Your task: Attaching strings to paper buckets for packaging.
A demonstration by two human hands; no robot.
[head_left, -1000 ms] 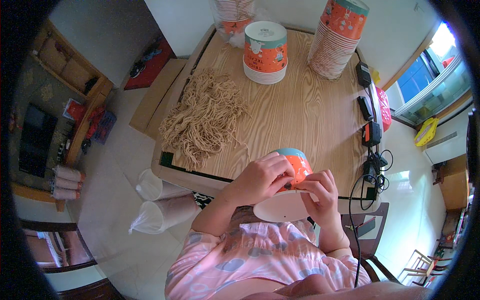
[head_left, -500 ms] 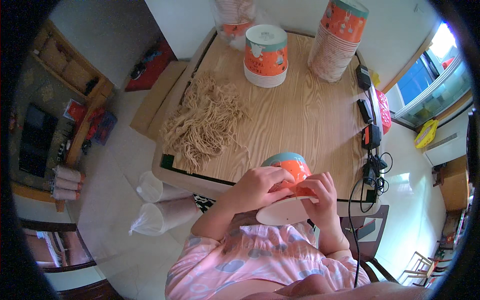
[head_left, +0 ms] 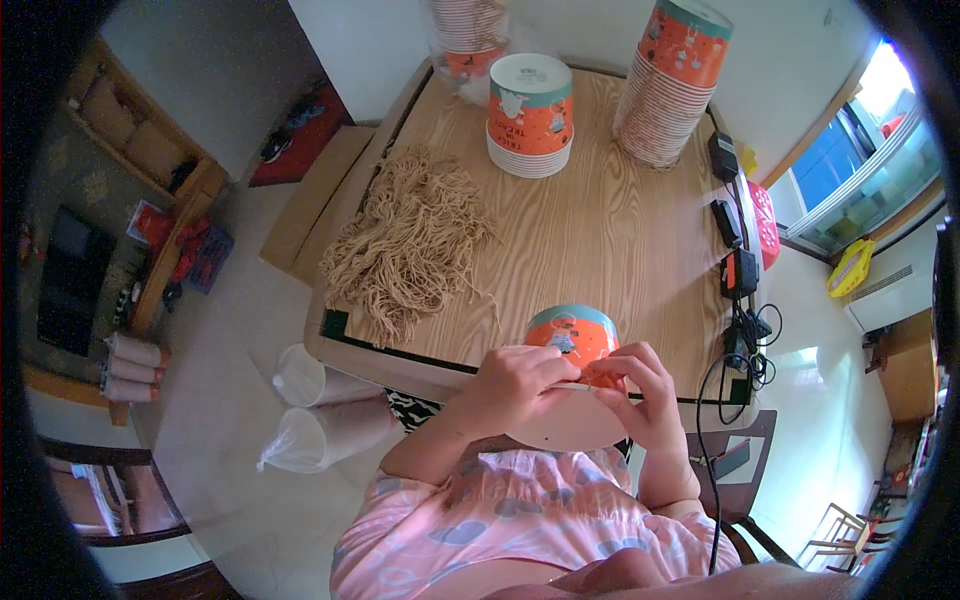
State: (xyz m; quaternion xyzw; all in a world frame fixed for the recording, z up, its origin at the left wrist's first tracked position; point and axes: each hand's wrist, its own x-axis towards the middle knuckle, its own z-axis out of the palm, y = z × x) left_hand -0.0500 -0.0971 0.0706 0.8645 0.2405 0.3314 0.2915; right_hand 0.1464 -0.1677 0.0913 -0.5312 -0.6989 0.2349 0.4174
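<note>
An orange paper bucket [head_left: 572,335] with a teal band is at the table's near edge, tipped on its side. Its white inside [head_left: 565,425] faces me, with a small dark dot on the wall. My left hand [head_left: 520,383] is closed on the rim's upper left part. At the rim's right, my right hand [head_left: 640,385] pinches with thumb and fingers. Whether a strand is between the fingertips is too small to tell. Left of the bucket lies a loose heap of beige twine [head_left: 410,245], one strand trailing towards my hands.
Upside-down stacked buckets [head_left: 531,115] stand at the far middle, with a tall wrapped stack [head_left: 665,90] to their right and another [head_left: 467,40] behind left. Black adapters and cables [head_left: 740,270] line the right edge. Bagged stacks [head_left: 335,432] lie on the floor at left.
The bucket has tilted so more of its white inside shows and its printed side is less covered. My left hand has shifted slightly left and down; my right fingers have curled lower along the rim.
</note>
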